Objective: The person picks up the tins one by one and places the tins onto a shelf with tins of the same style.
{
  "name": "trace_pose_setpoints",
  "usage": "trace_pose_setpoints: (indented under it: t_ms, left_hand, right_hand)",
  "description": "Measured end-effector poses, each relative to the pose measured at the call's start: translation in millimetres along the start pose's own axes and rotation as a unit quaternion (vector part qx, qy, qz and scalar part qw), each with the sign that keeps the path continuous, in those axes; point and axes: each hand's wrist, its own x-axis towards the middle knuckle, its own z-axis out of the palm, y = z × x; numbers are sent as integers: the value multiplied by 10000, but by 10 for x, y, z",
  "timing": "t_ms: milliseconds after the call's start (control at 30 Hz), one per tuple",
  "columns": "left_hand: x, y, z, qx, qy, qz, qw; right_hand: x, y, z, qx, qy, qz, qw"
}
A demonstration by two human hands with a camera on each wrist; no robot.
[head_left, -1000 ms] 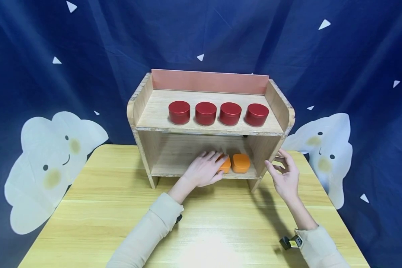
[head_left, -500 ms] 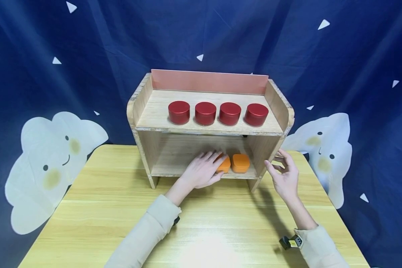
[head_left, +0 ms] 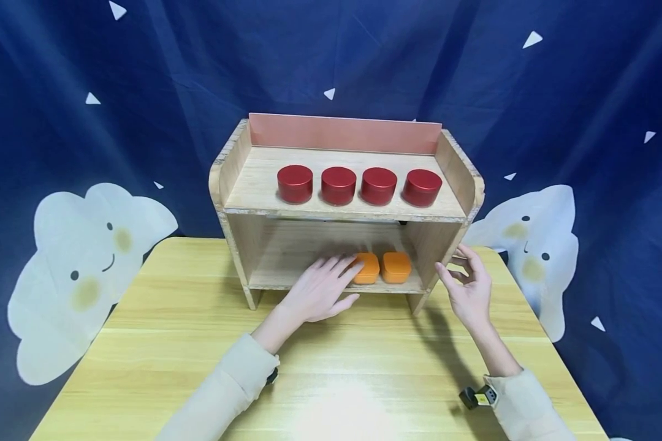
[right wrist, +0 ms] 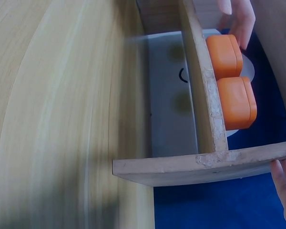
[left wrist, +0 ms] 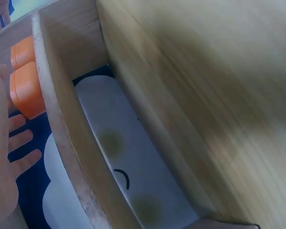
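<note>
My left hand (head_left: 317, 291) is at the lower tier of a small wooden shelf (head_left: 287, 245), fingers loosely extended beside the left orange rounded box (head_left: 368, 269). A gap shows between thumb and box; whether a fingertip touches it, I cannot tell. The second orange box (head_left: 396, 267) sits just right of it, near the side panel. In the right wrist view both orange boxes (right wrist: 236, 102) stand along the board's front edge. My right hand (head_left: 469, 294) is at the outer right side of the shelf, its fingertips (right wrist: 277, 167) against the panel with fingers gently bent.
Several round red tins (head_left: 339, 185) stand in a row on the upper tier. A pink back strip (head_left: 344, 133) rises behind them. The shelf stands on a wooden table (head_left: 331, 373) before a dark blue curtain (head_left: 331, 49) with smiling clouds.
My left hand has drawn back to the left and down from the left orange box, uncovering more of it. My right hand stays at the side panel.
</note>
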Motion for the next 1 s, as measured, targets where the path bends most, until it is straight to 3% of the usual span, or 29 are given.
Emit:
trace_pose_setpoints:
  t_ms: [700,1000]
  left_hand:
    - [-556,-46,-265,-126,-37,-52,9999]
    - [-791,-131,-337,-185,-108,-361,9991]
  right_hand:
    - [3,-9,-42,-85,-20,91,9999]
    - [-45,-17,-73,63,29,48,10000]
